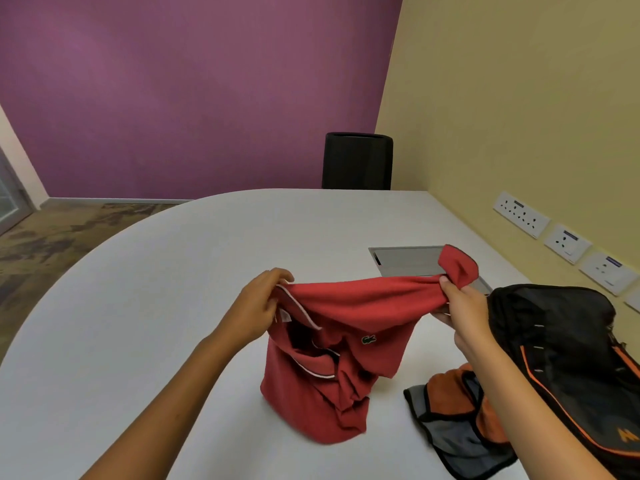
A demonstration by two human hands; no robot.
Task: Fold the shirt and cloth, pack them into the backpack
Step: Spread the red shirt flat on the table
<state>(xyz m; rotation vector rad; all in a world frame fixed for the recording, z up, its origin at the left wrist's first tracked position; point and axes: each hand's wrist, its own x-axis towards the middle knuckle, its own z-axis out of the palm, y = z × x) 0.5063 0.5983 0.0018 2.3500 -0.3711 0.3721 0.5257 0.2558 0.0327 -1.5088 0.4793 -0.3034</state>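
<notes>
The white table [145,306] curves away wide and bare across the left and centre of the frame; its right side is crowded by my black backpack [568,348] and the orange-grey cloth [460,410] at lower right. At centre I hold the red shirt [339,341] up, its hem touching the tabletop. My left hand [258,306] pinches the collar end, my right hand [457,306] grips the bunched sleeve end, both forearms reaching up from the bottom edge.

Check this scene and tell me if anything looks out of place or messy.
Nothing is damaged or spilled. The red shirt hangs bunched and unfolded between the left hand and right hand, and the orange-grey cloth lies crumpled beside the backpack.
</notes>
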